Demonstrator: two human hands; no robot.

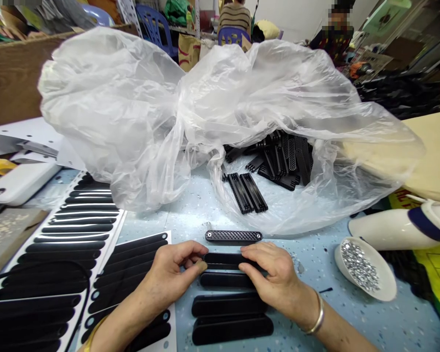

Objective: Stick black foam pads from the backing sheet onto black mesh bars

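Left hand (178, 266) and right hand (273, 269) pinch opposite ends of a black bar (223, 260), each grip narrow; three similar bars (227, 305) lie nearer on the desk (308, 244).

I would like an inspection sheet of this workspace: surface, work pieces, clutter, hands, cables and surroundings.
Surface: blue speckled tabletop, partly covered.
Work pieces: black strip between the hands; three similar strips nearer the wearer; textured black bar just beyond.
Clutter: crumpled translucent plastic around loose black parts; white bowl of small metal pieces.
Hands: left hand and right hand each pinch one end of the black strip.
Cables: dark cable across a sheet of black strips at left.
Surroundings: blue chair; person in striped top.
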